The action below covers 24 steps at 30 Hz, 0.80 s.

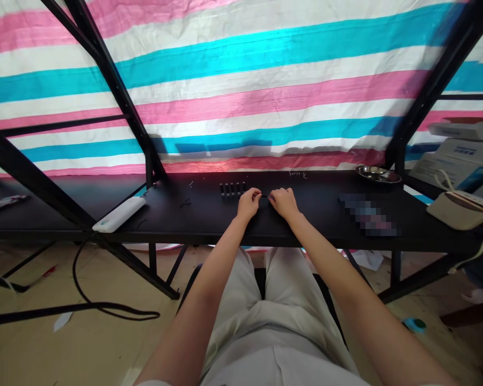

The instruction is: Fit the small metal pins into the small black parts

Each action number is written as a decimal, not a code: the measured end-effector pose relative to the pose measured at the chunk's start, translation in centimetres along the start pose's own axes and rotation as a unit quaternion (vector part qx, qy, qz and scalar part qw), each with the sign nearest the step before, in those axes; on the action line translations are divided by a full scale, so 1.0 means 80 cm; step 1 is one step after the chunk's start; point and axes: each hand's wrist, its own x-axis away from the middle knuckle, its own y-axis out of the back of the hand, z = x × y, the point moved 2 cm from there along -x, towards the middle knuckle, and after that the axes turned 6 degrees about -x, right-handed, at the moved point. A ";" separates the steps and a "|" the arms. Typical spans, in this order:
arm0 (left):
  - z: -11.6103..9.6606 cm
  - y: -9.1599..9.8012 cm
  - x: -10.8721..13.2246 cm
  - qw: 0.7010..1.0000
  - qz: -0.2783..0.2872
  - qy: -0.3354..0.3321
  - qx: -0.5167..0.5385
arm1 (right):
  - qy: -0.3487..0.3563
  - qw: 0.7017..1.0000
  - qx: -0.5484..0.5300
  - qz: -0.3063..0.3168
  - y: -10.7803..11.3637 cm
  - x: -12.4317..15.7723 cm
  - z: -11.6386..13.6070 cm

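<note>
Both the left hand [248, 205] and the right hand [284, 204] curl inward, nearly meeting at a tiny dark piece [264, 196] above the black counter [201, 222]. Whether they grip it is unclear; a slip could drop it among the small black parts [232, 190].

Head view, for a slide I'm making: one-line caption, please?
Left hand and right hand meet over a small dark part at a black bench, beside a row of black pieces.
</note>
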 end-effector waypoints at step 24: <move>0.003 0.004 0.000 0.996 -0.023 0.067 -0.053 | -0.068 0.996 -0.064 -0.013 -0.001 0.001 -0.009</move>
